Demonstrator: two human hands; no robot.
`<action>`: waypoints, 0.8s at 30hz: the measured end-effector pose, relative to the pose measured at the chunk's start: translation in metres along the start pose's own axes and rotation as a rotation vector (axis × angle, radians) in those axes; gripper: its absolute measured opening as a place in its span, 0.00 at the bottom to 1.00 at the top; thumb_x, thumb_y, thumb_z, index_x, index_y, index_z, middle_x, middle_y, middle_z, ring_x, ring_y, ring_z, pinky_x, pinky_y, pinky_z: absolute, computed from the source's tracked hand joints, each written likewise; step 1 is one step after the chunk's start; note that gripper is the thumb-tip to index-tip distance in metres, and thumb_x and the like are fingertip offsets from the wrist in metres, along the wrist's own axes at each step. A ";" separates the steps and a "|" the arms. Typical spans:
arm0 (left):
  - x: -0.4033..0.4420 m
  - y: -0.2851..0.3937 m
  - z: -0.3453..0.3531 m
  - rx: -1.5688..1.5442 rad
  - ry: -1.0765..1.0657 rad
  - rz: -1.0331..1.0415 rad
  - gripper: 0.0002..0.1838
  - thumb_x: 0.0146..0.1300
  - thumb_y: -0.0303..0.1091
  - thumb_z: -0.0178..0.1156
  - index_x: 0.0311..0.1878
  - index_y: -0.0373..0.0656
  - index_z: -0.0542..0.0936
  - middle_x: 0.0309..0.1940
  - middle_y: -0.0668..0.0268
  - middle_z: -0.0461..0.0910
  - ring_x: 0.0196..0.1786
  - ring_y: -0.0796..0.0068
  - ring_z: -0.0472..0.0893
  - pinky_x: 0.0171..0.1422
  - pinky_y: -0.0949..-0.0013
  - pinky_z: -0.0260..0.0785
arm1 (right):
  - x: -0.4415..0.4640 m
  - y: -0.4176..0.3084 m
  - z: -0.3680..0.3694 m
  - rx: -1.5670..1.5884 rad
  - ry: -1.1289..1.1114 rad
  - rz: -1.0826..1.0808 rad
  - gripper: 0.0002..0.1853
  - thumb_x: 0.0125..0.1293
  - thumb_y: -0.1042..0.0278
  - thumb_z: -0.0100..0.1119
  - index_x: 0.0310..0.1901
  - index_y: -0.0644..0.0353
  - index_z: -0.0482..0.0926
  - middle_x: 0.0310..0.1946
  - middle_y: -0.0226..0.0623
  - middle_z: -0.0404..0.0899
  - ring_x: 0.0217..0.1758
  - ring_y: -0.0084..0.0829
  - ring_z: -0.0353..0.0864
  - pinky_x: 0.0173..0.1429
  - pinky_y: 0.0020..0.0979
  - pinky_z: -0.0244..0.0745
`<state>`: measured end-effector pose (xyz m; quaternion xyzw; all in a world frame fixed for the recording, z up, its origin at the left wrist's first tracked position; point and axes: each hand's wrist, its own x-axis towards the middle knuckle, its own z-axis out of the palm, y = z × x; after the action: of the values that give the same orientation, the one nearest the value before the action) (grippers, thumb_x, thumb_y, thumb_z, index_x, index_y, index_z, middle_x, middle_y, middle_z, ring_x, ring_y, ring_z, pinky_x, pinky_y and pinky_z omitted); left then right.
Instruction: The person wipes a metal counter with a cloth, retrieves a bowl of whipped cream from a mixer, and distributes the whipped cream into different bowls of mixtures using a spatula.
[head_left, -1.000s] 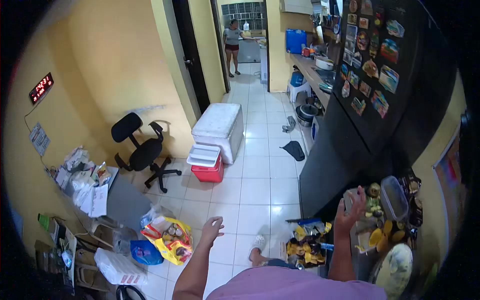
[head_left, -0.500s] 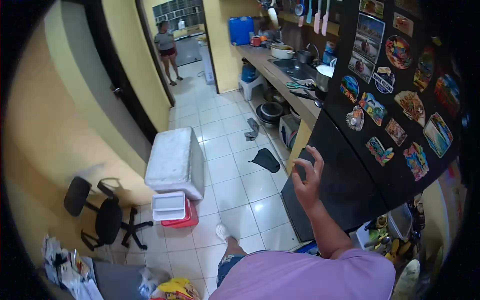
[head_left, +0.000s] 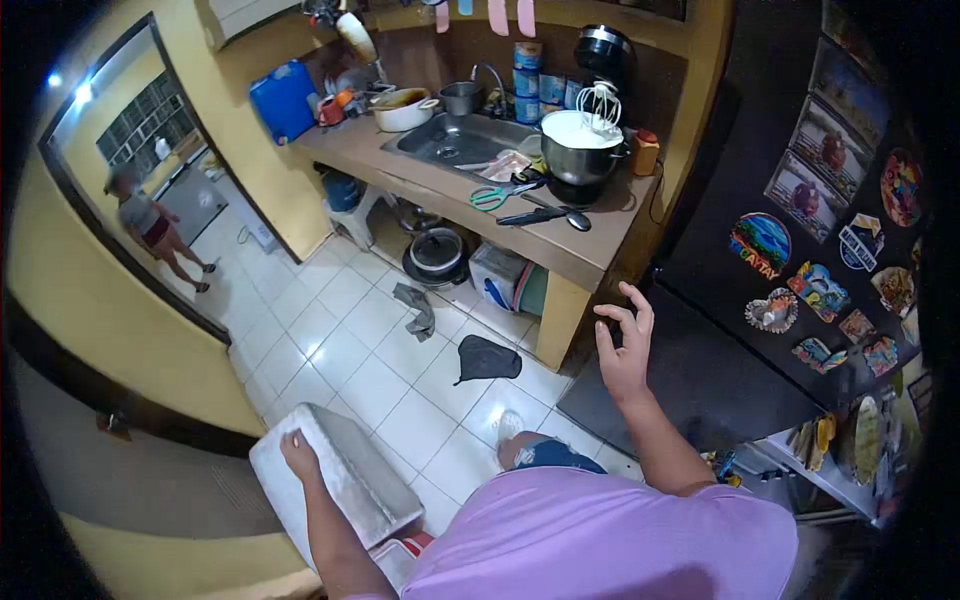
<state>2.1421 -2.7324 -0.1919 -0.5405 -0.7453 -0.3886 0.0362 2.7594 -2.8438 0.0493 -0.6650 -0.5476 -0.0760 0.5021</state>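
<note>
My right hand (head_left: 628,345) is raised in front of the black refrigerator (head_left: 700,370), its fingers apart and curved, holding nothing. Lower left, my left hand (head_left: 299,455) hangs with its fingers curled in; nothing shows in it. In view it overlaps the white foam box (head_left: 350,475), and I cannot tell whether they touch. Ahead on the counter (head_left: 590,240) stands a stand mixer (head_left: 605,50) with a whisk over a steel bowl (head_left: 585,155) of white cream. Scissors (head_left: 490,197), a black-handled utensil (head_left: 532,216) and a spoon (head_left: 577,219) lie in front of it.
A dark cloth (head_left: 488,358) and a grey cloth (head_left: 415,310) lie on the tiled floor (head_left: 400,420). A sink (head_left: 455,140), a white pot (head_left: 405,110) and a blue container (head_left: 283,100) line the counter. Pans (head_left: 437,252) sit below. A person (head_left: 150,220) stands beyond the doorway.
My view has turned right toward the counter, bringing the mixer and bowl into sight. My left hand has come into view. The right hand keeps nearly the same open pose.
</note>
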 end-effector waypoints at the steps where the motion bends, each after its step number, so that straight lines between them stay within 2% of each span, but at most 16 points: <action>1: 0.046 0.050 0.030 -0.315 -0.181 -0.126 0.11 0.66 0.31 0.55 0.44 0.36 0.82 0.45 0.49 0.79 0.51 0.52 0.78 0.59 0.61 0.70 | 0.008 0.010 0.016 -0.014 0.013 0.013 0.10 0.61 0.76 0.60 0.44 0.56 0.80 0.64 0.44 0.65 0.70 0.44 0.61 0.73 0.41 0.55; 2: 0.074 0.107 0.055 -0.307 -0.161 0.000 0.10 0.67 0.31 0.55 0.45 0.38 0.82 0.52 0.47 0.76 0.52 0.54 0.78 0.57 0.64 0.71 | 0.016 0.020 0.033 0.011 0.034 0.072 0.10 0.61 0.76 0.60 0.44 0.56 0.79 0.64 0.44 0.65 0.70 0.44 0.62 0.73 0.41 0.55; 4: 0.099 0.180 0.128 -0.451 -0.240 -0.043 0.10 0.67 0.32 0.55 0.46 0.40 0.83 0.60 0.47 0.72 0.52 0.57 0.78 0.56 0.65 0.72 | 0.045 0.042 0.068 0.039 0.056 0.122 0.10 0.61 0.77 0.60 0.44 0.57 0.79 0.64 0.45 0.65 0.70 0.44 0.62 0.73 0.41 0.56; 5: 0.098 0.206 0.160 -0.312 -0.218 0.172 0.11 0.68 0.33 0.55 0.47 0.41 0.83 0.65 0.48 0.68 0.51 0.57 0.79 0.54 0.65 0.73 | 0.062 0.053 0.086 0.041 0.090 0.137 0.10 0.61 0.78 0.59 0.45 0.58 0.79 0.63 0.45 0.66 0.70 0.44 0.63 0.73 0.41 0.56; 6: 0.088 0.251 0.173 -0.391 -0.340 0.124 0.11 0.68 0.34 0.56 0.48 0.43 0.82 0.65 0.47 0.68 0.52 0.57 0.80 0.55 0.64 0.74 | 0.079 0.062 0.105 0.049 0.118 0.154 0.10 0.61 0.78 0.59 0.45 0.58 0.79 0.63 0.45 0.66 0.69 0.45 0.63 0.72 0.41 0.56; 9: 0.090 0.305 0.225 -0.264 -0.562 0.390 0.10 0.66 0.37 0.59 0.49 0.55 0.82 0.69 0.54 0.65 0.53 0.51 0.80 0.52 0.58 0.76 | 0.150 0.086 0.151 0.065 0.180 0.148 0.14 0.61 0.81 0.57 0.48 0.58 0.79 0.63 0.45 0.65 0.69 0.44 0.64 0.72 0.40 0.58; 11: 0.125 0.320 0.249 -0.212 -0.561 0.428 0.12 0.66 0.37 0.58 0.51 0.53 0.82 0.69 0.55 0.65 0.52 0.53 0.81 0.53 0.60 0.75 | 0.198 0.087 0.175 0.195 0.221 0.197 0.13 0.63 0.80 0.56 0.49 0.58 0.78 0.64 0.43 0.65 0.69 0.42 0.64 0.70 0.38 0.60; 14: 0.198 0.309 0.297 -0.368 -0.402 0.103 0.12 0.67 0.36 0.56 0.51 0.46 0.83 0.66 0.50 0.67 0.53 0.59 0.80 0.52 0.63 0.74 | 0.249 0.097 0.202 0.158 0.233 0.135 0.12 0.64 0.80 0.55 0.48 0.59 0.78 0.62 0.43 0.65 0.68 0.41 0.64 0.70 0.39 0.59; 16: 0.249 0.320 0.312 -0.374 -0.279 0.096 0.12 0.68 0.34 0.55 0.51 0.45 0.82 0.66 0.50 0.68 0.55 0.60 0.78 0.52 0.66 0.73 | 0.273 0.108 0.215 0.072 0.280 0.068 0.11 0.63 0.80 0.55 0.47 0.60 0.78 0.61 0.44 0.66 0.68 0.41 0.64 0.71 0.39 0.58; 17: 0.273 0.327 0.325 -0.439 -0.313 0.017 0.12 0.68 0.33 0.55 0.51 0.45 0.82 0.65 0.49 0.68 0.54 0.61 0.78 0.52 0.66 0.73 | 0.281 0.114 0.220 0.069 0.318 0.057 0.10 0.63 0.81 0.55 0.45 0.60 0.78 0.60 0.43 0.67 0.68 0.41 0.64 0.71 0.39 0.58; 18: 0.296 0.329 0.353 -0.484 -0.303 0.026 0.12 0.68 0.32 0.54 0.52 0.44 0.82 0.65 0.51 0.68 0.53 0.62 0.78 0.52 0.67 0.72 | 0.290 0.122 0.224 0.044 0.358 0.047 0.11 0.62 0.82 0.55 0.45 0.60 0.78 0.59 0.43 0.67 0.67 0.41 0.64 0.71 0.39 0.58; 21: 0.342 0.418 0.388 -0.730 -0.429 -0.017 0.13 0.68 0.31 0.54 0.54 0.44 0.80 0.66 0.58 0.67 0.46 0.70 0.80 0.43 0.71 0.75 | 0.297 0.141 0.235 -0.045 0.505 0.135 0.09 0.64 0.81 0.55 0.45 0.60 0.77 0.57 0.41 0.67 0.65 0.40 0.66 0.70 0.39 0.59; 22: 0.351 0.450 0.406 -0.807 -0.452 0.050 0.13 0.69 0.30 0.53 0.54 0.43 0.79 0.64 0.59 0.67 0.42 0.73 0.80 0.40 0.73 0.75 | 0.299 0.146 0.237 -0.078 0.560 0.155 0.09 0.65 0.81 0.55 0.45 0.60 0.76 0.57 0.41 0.67 0.65 0.39 0.66 0.70 0.39 0.59; 24: 0.368 0.501 0.459 -0.925 -0.633 0.115 0.12 0.70 0.30 0.52 0.54 0.41 0.79 0.63 0.60 0.67 0.43 0.74 0.80 0.40 0.74 0.75 | 0.301 0.152 0.236 -0.223 0.623 0.210 0.08 0.66 0.79 0.54 0.46 0.60 0.75 0.57 0.40 0.66 0.64 0.38 0.65 0.68 0.38 0.61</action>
<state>2.5758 -2.1055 -0.0654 -0.6298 -0.4412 -0.4915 -0.4088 2.8928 -2.4543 0.0426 -0.7134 -0.2849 -0.2825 0.5746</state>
